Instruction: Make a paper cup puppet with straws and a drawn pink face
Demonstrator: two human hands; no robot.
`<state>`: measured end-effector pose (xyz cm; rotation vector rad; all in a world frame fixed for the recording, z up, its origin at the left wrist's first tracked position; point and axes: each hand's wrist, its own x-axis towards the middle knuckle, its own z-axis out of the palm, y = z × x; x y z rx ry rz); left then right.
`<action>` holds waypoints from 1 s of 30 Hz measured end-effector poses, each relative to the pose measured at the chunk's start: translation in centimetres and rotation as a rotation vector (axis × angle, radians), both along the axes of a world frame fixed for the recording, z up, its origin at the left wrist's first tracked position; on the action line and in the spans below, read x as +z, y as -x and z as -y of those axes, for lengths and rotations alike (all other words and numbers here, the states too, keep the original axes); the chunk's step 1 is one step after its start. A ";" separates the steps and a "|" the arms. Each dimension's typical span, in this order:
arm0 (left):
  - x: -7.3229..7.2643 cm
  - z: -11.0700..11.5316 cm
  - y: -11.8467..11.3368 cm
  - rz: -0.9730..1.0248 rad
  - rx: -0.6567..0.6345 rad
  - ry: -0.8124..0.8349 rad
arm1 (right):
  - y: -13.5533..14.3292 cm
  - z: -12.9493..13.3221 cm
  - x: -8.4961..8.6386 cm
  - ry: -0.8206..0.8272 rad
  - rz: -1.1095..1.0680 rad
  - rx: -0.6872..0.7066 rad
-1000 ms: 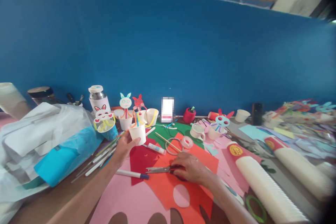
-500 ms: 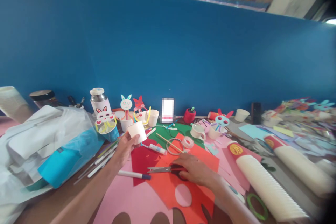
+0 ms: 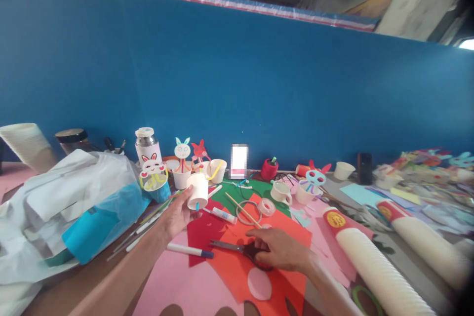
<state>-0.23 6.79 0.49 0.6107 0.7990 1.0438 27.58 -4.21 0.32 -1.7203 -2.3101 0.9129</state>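
My left hand [image 3: 180, 216] is closed around a white paper cup [image 3: 198, 188], tilted, with a short blue piece sticking out at its lower end. The fingers of my right hand [image 3: 276, 248] are curled on the dark handles of a pair of scissors [image 3: 233, 246], whose blades point left over red paper [image 3: 289, 227]. Just left of the blades lies a white marker with a dark blue cap [image 3: 190, 250]. A glue tube [image 3: 224, 215] and a tape roll [image 3: 266, 207] lie beyond the scissors. A pink paper oval [image 3: 259, 284] rests below my right hand.
Several paper cups with rabbit figures [image 3: 182, 149] stand along the blue partition [image 3: 237, 74]. Crumpled white plastic [image 3: 92, 177] takes up the left side. A long sleeve of stacked paper cups [image 3: 374, 266] lies at right. A thermos [image 3: 147, 140] and a phone-like screen [image 3: 239, 160] stand at the back.
My left hand has turned the cup, so the blue piece now points downward. My right fingers have closed on the scissors' handles, and the scissors have swung slightly. The view has tilted up a little.
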 end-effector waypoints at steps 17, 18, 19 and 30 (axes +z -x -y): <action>-0.2 -0.3 0.7 -0.006 -0.164 0.097 | 1.2 0.0 0.0 0.489 -0.575 0.040; -0.2 -0.2 0.6 -0.005 -0.174 0.102 | 1.5 -0.1 -0.3 0.496 -0.621 0.056; -0.2 -0.1 0.5 0.001 -0.189 0.106 | 1.8 -0.2 -0.6 0.502 -0.664 0.082; 0.8 1.5 -0.7 0.078 -0.300 0.147 | 3.6 -0.6 -2.5 0.550 -0.887 0.097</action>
